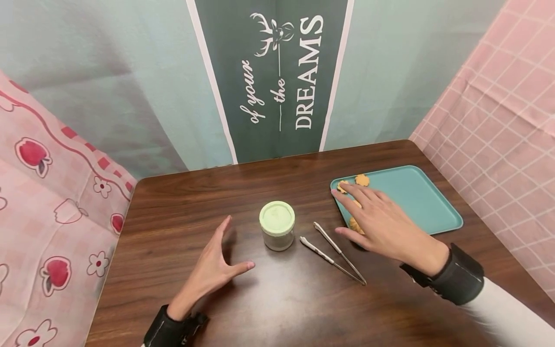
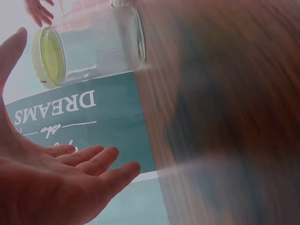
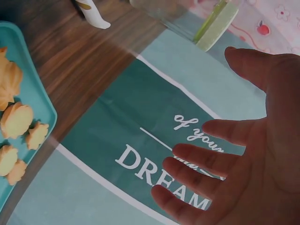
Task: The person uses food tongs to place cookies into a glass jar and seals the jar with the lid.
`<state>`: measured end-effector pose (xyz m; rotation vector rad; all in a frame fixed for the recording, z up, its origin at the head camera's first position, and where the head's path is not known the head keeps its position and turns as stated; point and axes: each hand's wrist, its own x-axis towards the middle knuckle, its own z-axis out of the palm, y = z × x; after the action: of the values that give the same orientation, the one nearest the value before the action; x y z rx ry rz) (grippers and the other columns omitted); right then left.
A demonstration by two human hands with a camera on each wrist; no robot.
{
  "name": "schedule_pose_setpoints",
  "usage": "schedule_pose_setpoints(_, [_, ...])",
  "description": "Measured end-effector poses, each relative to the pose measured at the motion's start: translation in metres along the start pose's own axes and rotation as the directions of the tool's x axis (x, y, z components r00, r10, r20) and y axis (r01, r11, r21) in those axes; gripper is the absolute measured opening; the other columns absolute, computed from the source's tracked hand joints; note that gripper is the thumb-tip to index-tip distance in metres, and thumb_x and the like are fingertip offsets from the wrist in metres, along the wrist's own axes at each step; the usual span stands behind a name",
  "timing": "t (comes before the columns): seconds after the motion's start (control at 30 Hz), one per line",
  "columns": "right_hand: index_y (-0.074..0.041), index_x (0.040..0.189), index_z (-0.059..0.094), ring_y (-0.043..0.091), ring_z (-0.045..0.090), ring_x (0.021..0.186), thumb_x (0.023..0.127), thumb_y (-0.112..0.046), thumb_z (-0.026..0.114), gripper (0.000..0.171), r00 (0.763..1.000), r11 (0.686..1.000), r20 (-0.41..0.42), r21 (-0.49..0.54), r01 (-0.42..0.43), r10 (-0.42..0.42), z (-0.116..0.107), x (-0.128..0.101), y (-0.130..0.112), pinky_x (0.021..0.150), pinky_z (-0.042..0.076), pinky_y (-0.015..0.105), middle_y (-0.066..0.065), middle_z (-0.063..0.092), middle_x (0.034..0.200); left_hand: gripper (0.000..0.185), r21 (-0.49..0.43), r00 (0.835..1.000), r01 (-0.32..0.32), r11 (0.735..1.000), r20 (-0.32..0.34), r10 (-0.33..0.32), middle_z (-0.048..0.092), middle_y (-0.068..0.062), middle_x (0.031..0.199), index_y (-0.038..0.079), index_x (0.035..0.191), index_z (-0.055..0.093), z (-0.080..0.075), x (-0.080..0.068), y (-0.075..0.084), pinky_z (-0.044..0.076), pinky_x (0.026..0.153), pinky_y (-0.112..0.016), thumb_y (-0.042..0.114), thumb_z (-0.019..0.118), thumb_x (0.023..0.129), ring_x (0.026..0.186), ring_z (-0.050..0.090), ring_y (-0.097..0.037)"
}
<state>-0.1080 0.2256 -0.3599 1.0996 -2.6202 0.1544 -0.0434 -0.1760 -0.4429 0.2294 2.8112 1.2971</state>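
A clear jar (image 1: pixel 278 241) with a pale green lid (image 1: pixel 277 217) stands upright near the middle of the table. To its left, my left hand (image 1: pixel 211 265) is spread with thumb and fingers apart, holding nothing. The left wrist view shows the jar (image 2: pixel 101 49) beyond that open palm (image 2: pixel 56 183). My right hand (image 1: pixel 386 221) hovers over the left part of a teal tray (image 1: pixel 427 197), fingers extended and nothing in them. Several yellow flower-shaped cookies (image 1: pixel 362 180) lie on the tray, some hidden under the hand. In the right wrist view the cookies (image 3: pixel 17 120) sit beside the tray's rim.
Between jar and tray lie metal tongs (image 1: pixel 334 260) with white-tipped arms, their joined end toward me. The dark wooden table (image 1: pixel 195 202) meets a green printed curtain (image 1: pixel 269 140) at the back. Pink cloths hang on the left (image 1: pixel 65 217) and right (image 1: pixel 498 120).
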Motion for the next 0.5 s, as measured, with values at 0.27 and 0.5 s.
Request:
schedule_pose_setpoints(0.27, [-0.008,0.159,0.045,0.038,0.052,0.139,0.100,-0.055,0.066,0.078,1.000,1.000,-0.010,-0.003,0.020,-0.020,-0.002,0.010,-0.006,0.105,0.047,0.060,0.021,0.052,0.154,0.123,-0.049,0.999,-0.037,0.998,0.005,0.037,0.037,-0.019,0.168,0.007,0.167,0.023,0.010,0.010,0.005,0.035,0.118,-0.065,0.042,0.096,0.074,0.153,0.038,-0.040])
schedule_pose_setpoints(0.5, [-0.011,0.161,0.042,0.038,0.052,0.139,0.097,-0.054,0.071,0.082,1.000,1.000,0.006,0.017,0.016,-0.016,-0.002,0.021,-0.015,0.108,0.046,0.060,0.018,0.048,0.159,0.124,-0.088,0.999,-0.041,0.995,0.018,0.043,0.036,-0.017,0.169,0.009,0.168,0.023,0.015,0.017,0.007,0.034,0.120,-0.064,0.041,0.097,0.073,0.155,0.035,-0.038])
